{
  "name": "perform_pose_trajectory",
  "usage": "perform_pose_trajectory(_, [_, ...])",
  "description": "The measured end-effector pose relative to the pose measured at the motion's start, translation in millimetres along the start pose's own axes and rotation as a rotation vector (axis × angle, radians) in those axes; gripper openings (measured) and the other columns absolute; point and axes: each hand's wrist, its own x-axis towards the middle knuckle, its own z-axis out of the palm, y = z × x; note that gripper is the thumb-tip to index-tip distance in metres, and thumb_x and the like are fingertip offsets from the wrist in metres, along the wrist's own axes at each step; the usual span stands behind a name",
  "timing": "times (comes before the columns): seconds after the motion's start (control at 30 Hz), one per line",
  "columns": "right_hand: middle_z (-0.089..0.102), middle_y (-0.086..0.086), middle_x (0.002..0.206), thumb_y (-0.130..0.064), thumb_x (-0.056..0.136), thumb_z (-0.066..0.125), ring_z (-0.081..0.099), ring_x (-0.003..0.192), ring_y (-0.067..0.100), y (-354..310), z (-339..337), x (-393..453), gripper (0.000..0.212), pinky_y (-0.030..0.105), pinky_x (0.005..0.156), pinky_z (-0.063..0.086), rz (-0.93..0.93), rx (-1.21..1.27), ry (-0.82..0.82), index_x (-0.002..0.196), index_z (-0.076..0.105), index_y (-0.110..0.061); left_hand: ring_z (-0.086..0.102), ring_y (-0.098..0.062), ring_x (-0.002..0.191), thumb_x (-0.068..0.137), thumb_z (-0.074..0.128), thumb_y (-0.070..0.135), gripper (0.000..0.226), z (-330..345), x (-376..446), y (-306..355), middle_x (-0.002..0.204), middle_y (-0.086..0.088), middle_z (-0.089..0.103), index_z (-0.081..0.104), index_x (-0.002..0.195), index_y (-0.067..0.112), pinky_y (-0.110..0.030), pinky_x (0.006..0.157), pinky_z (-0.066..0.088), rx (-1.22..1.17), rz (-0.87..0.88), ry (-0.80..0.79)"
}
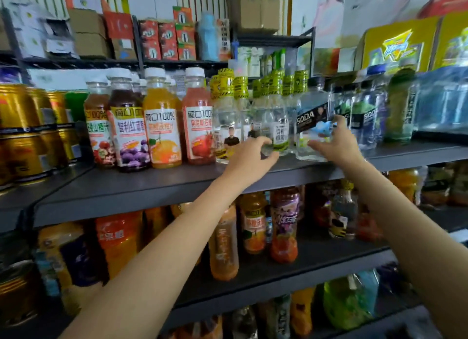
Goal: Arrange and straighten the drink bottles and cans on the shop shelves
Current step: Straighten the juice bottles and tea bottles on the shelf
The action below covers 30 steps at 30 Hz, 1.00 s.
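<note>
Right hand grip on clear, black-capped soda bottle, black label tilted

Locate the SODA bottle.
The SODA bottle stands right of centre on the upper shelf, gripped by the right hand, beside the yellow-capped bottles.

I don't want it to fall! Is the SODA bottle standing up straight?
No, tilted. The SODA bottle leans right, its black cap off-centre over its base, held by the right hand.
</note>
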Motion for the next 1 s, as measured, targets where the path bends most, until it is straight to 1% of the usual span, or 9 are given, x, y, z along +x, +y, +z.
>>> perform_pose_trajectory(0.07, [0.046,0.018,0.137,-0.019,0.084,0.068,0.048,0.122,0.033,9,-12,17,0.077,0.043,0.098,0.038,0.063,-0.015,-0.054,0.144,0.020,-0.008,0.051,-0.022,0.106,0.096,0.047,0.037,0.045,10,15,6,0.133,-0.009,0.047,0.044,0.134,0.015,-0.033,0.086,0.041,0.088,-0.014,-0.064])
perform_pose_trajectory(0.13, [0.037,0.018,0.143,-0.018,0.085,0.067,0.043,0.126,0.034,13,-19,28,0.079,0.042,0.099,0.037,0.106,-0.053,-0.062,0.146,0.017,-0.008,0.044,-0.028,0.122,0.096,0.044,0.039,0.048,18,28,10,0.138,-0.010,0.043,0.041,0.137,0.014,-0.037,0.096,0.040,0.174,-0.027,-0.126])
perform_pose_trajectory(0.2, [0.026,0.021,0.147,-0.020,0.084,0.068,0.035,0.130,0.037,13,-17,31,0.084,0.042,0.102,0.033,0.106,-0.106,0.019,0.146,0.013,-0.006,0.036,-0.029,0.130,0.097,0.041,0.041,0.051,26,36,14,0.144,-0.010,0.038,0.037,0.139,0.013,-0.041,0.104,0.034,0.283,-0.024,-0.191])
perform_pose_trajectory(0.3, [0.017,0.020,0.147,-0.039,0.077,0.073,0.024,0.133,0.040,9,-1,25,0.103,0.049,0.105,0.028,0.071,-0.259,0.179,0.147,0.006,-0.007,0.020,-0.027,0.140,0.098,0.034,0.046,0.055,31,43,13,0.153,-0.006,0.022,0.029,0.145,0.019,-0.044,0.113,0.022,0.348,-0.041,-0.256])
perform_pose_trajectory(0.4, [0.013,0.020,0.149,-0.046,0.072,0.075,0.020,0.135,0.040,12,14,24,0.114,0.052,0.105,0.027,0.087,-0.391,0.169,0.147,-0.002,-0.007,0.006,-0.025,0.144,0.098,0.030,0.049,0.057,33,45,11,0.157,-0.003,0.009,0.025,0.147,0.021,-0.044,0.116,0.013,0.308,-0.070,-0.289])
perform_pose_trajectory(0.53, [0.005,0.019,0.151,-0.034,0.079,0.072,0.015,0.137,0.041,17,16,32,0.107,0.049,0.102,0.032,0.147,-0.329,0.184,0.146,-0.003,0.000,0.003,-0.025,0.145,0.099,0.027,0.048,0.055,32,42,11,0.157,-0.004,0.009,0.029,0.146,0.019,-0.041,0.116,0.009,0.279,-0.070,-0.267])
perform_pose_trajectory(0.63, [0.003,0.021,0.152,-0.024,0.084,0.069,0.014,0.137,0.041,21,8,34,0.101,0.047,0.101,0.034,0.157,-0.343,0.201,0.147,-0.007,0.000,-0.001,-0.027,0.145,0.099,0.024,0.049,0.056,31,38,13,0.158,-0.004,0.007,0.028,0.146,0.019,-0.042,0.115,0.006,0.311,-0.072,-0.270])
perform_pose_trajectory(0.83, [0.014,0.018,0.153,-0.030,0.089,0.061,0.018,0.138,0.040,32,4,42,0.093,0.051,0.105,0.029,0.217,-0.405,0.132,0.148,-0.007,-0.007,-0.006,-0.028,0.144,0.099,0.018,0.051,0.054,31,39,16,0.158,-0.003,0.001,0.026,0.146,0.026,-0.046,0.115,0.003,0.363,-0.102,-0.341])
perform_pose_trajectory(1.0, [0.010,0.014,0.155,-0.032,0.093,0.055,0.024,0.137,0.038,33,6,41,0.090,0.052,0.106,0.025,0.243,-0.466,0.103,0.148,-0.011,-0.008,-0.004,-0.030,0.144,0.099,0.016,0.050,0.053,33,40,15,0.158,-0.002,0.004,0.029,0.146,0.027,-0.045,0.115,0.002,0.344,-0.113,-0.337])
